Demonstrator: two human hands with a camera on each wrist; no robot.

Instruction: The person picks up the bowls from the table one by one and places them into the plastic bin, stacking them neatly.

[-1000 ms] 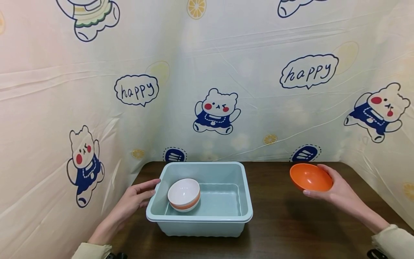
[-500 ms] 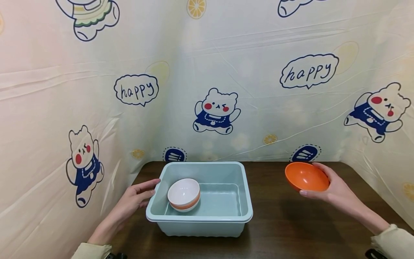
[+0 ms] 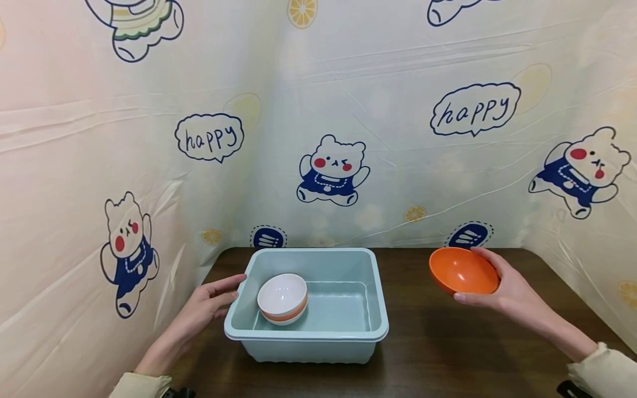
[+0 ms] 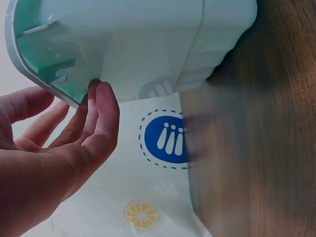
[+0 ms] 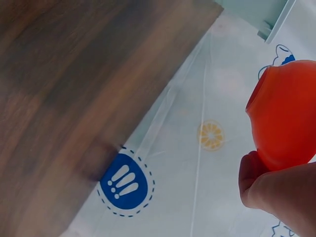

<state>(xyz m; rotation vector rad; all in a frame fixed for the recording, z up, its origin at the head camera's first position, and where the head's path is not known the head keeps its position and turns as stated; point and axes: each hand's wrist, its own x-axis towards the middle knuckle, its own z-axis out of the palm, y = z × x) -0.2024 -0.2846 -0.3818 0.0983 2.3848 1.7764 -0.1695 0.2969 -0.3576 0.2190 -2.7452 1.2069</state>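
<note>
An orange bowl is held up above the right side of the table, tilted with its inside showing. My right hand grips it by the rim at its right side, thumb at the near edge. The right wrist view shows the outside of the orange bowl. A light blue plastic basin stands at the table's middle. My left hand holds its left rim; in the left wrist view, the fingertips touch the wall under the rim. Inside the basin's left part sits a stack of white and orange bowls.
The dark wooden table runs under everything. A patterned cloth with cartoon bears hangs behind it and along both sides.
My right hand has moved left and slightly up with the orange bowl, towards the basin. The left hand and the basin stay where they were.
</note>
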